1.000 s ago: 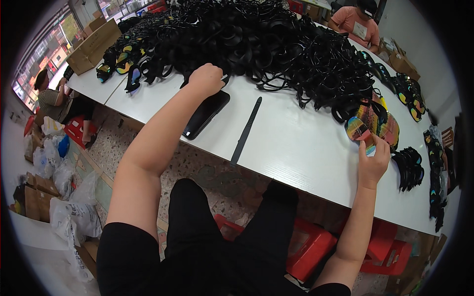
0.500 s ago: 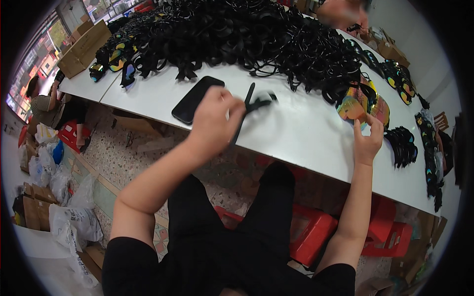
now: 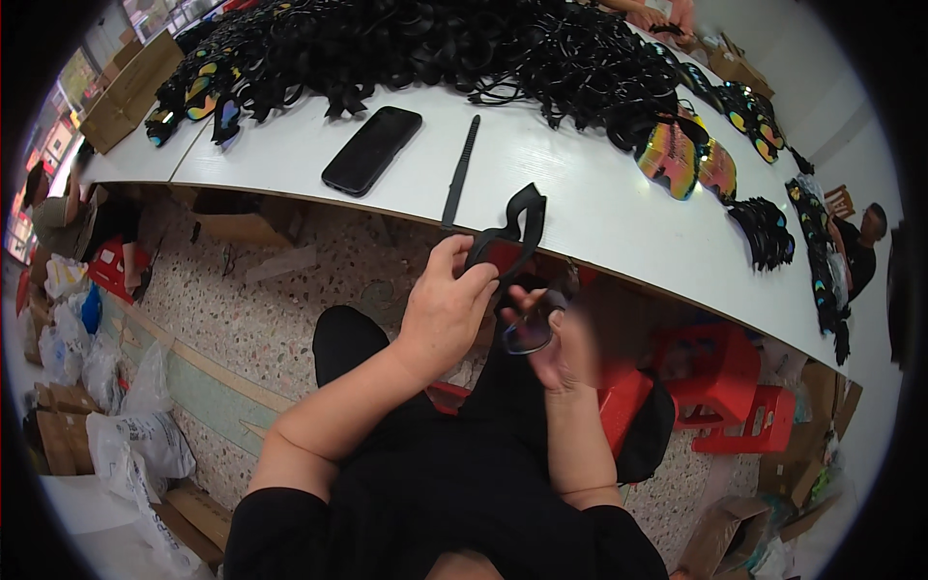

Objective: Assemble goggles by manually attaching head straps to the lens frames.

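Right hand (image 3: 563,350) withdrawn from table (image 3: 604,213), pinching lens (image 3: 528,338), left hand (image 3: 440,311) pinching frame (image 3: 533,235), speckled floor (image 3: 324,285)

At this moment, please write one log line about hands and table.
left hand: holds black frame | right hand: holds tinted lens, motion-blurred | white table: black phone, slim black strap

Past the left end of the white table (image 3: 619,208), daylight fills the windows (image 3: 72,82); beyond its right end I see a pale wall (image 3: 817,72). Below the table spreads speckled floor (image 3: 266,333), with red stools (image 3: 730,377) near its front edge.
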{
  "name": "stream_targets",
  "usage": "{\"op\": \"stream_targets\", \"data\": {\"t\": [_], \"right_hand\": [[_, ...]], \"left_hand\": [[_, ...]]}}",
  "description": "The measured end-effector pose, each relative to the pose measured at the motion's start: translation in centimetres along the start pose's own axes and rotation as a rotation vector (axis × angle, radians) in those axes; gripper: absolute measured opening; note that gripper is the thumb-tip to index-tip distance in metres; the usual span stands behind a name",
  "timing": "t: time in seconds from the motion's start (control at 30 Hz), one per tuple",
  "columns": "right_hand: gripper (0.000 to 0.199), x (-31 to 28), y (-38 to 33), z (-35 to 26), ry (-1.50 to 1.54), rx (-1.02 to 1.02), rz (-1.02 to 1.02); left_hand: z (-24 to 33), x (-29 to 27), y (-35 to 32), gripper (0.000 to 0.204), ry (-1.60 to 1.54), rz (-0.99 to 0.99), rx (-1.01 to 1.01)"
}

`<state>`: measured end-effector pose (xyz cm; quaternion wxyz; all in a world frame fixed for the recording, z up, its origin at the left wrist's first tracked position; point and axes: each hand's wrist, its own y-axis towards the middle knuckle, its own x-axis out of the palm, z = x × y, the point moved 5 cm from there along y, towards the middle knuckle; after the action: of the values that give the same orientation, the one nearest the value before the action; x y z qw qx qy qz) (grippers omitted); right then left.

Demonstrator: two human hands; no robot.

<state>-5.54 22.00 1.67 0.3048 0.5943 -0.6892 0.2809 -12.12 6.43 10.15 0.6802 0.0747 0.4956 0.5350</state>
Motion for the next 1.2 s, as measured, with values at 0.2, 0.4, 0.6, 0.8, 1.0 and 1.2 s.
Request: {"op": "stream_targets", "data": {"t": [0.2,0.4,0.6,0.8,1.0,1.2], "right_hand": [[0.039,1.5,1.0,-1.0,0.23,-0.036,-0.198],[0.04,-0.3,-1.1,0.4,0.057,0.048,-0.205],[0.037,0.7,-4.1,2.6,-0.076,0.285,-0.408],[0.031,-0.1,-4.1,3.1,-0.165,0.374,-0.338],[0.031,-1.1,-4.2,3.0,-0.468,0.149,-0.23],[0.036,-0.1,-6.1,3.6,-1.01,-0.154,-0.028]], "left_hand": [[0.9,0.9,-4.9,0.015,-0.304,-0.158,-0.2],[-0.3,1.3,-8.6,0.02,-0.349,-0.458,0.013],[-7.5,2.8,-12.1,0.045,-1.055,-0.176,-0.853],[-4.7,3.8,-12.0,0.032,-1.16,-0.464,-1.122],[-5.1,2.8,-12.4,0.012,-1.436,-0.162,-1.312],[-5.3,1.8,-11.6,0.011,-1.541,0.012,-1.204]]}}
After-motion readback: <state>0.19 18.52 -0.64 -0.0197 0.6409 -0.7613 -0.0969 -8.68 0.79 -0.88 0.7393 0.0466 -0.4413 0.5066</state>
